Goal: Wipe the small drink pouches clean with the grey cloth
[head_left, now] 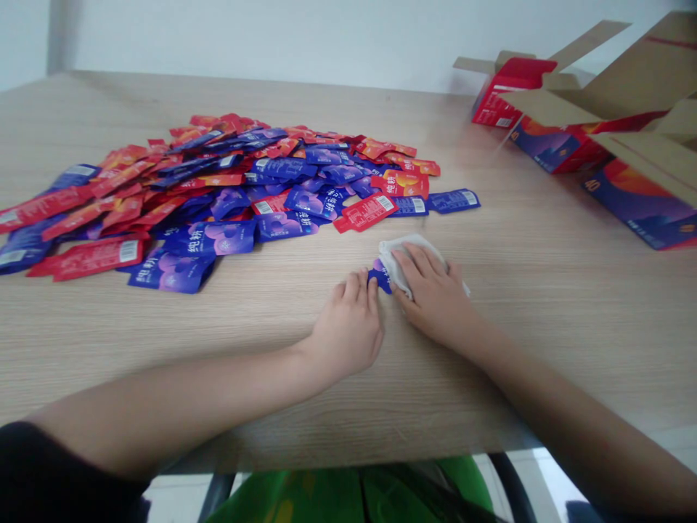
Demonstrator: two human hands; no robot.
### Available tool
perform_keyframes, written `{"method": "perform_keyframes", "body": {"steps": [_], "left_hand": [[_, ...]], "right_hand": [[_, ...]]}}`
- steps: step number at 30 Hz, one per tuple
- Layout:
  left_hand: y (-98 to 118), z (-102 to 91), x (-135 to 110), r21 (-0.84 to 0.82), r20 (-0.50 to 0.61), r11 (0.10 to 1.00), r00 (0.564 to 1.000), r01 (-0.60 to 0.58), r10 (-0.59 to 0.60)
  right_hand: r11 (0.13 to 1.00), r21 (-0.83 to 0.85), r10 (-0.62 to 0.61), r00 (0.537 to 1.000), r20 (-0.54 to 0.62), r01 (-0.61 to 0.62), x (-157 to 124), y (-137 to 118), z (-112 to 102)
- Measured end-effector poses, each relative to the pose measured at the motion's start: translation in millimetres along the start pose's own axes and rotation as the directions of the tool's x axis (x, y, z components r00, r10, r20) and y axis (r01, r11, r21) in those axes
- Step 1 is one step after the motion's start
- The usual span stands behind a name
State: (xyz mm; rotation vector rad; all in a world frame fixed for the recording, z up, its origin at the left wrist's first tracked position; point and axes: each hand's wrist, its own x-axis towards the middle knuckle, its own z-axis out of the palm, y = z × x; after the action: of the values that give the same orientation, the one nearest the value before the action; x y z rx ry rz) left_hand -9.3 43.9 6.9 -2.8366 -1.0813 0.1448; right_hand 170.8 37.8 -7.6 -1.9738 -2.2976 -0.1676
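A small blue sachet point(380, 277) lies flat on the table in front of me, mostly hidden beneath a white cloth point(391, 256). My left hand point(353, 319) presses the sachet's left end against the tabletop, its fingers held together. Over the cloth rests my right hand point(433, 294), fingers curved round it and pushing it down on the sachet. Behind both hands spreads a big heap of blue and red pouches point(283, 168), several with barcode labels showing. One red pouch point(367, 212) at the heap's front edge is nearest to the cloth.
Open cardboard boxes stand at the right: a small red one point(495, 98) at the back, a blue and red one point(549, 145) before it, and another point(637, 207) nearer. Their flaps stick out. The wooden table point(218, 327) ends close to my body, with a wall behind.
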Motion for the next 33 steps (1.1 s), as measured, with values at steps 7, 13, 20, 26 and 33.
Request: {"method": "perform_keyframes", "body": {"steps": [7, 13, 20, 26, 33], "left_hand": [[0, 1.2, 0, 0.001, 0.001, 1.0, 1.0, -0.007, 0.007], [0, -1.8, 0, -0.017, -0.008, 1.0, 1.0, -0.018, 0.017], [0, 0.9, 0, -0.003, -0.005, 1.0, 1.0, -0.011, 0.011], [1, 0.0, 0, 0.002, -0.003, 1.0, 1.0, 0.002, -0.002], [0, 0.0, 0, -0.002, -0.021, 1.0, 1.0, -0.006, 0.006]], "right_hand": [[0.988, -0.008, 0.157, 0.987, -0.037, -0.157, 5, 11, 4], [0.993, 0.009, -0.117, 0.993, -0.016, 0.117, -2, -23, 1], [0.993, 0.006, 0.119, 0.993, -0.022, -0.119, 4, 12, 2], [0.999, 0.0, 0.039, 0.998, -0.049, -0.039, 4, -4, 4], [0.995, 0.039, -0.087, 0.996, -0.011, 0.087, 0, -10, 0]]}}
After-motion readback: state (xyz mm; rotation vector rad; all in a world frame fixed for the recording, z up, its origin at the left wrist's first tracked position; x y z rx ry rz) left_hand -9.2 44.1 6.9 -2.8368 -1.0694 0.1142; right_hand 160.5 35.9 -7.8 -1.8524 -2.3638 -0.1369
